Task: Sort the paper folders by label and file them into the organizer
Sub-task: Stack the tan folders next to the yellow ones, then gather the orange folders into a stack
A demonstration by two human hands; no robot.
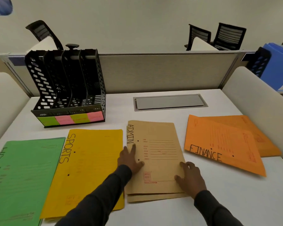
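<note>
- While both hands press flat on it, the tan ADMIN folder pile (160, 144) lies near the middle of the tabletop's (227, 201) near half, at least two folders stacked.
- The left hand (130, 159) rests open on the pile's left edge, fingers spread, gripping nothing; the right hand (189, 176) lies open at its lower right edge, fingers on the cover.
- Just left lies the yellow SPORTS folder pile (91, 160), then the green pile (23, 176) at the tabletop's left edge.
- The orange FINANCE folder pile (219, 141) sits skewed toward the right edge.
- The black organizer (67, 88) stands at the far left corner, four slots, with green and pink labels (70, 119) along its base.
- A grey cable hatch (169, 102) sits near the far edge.
</note>
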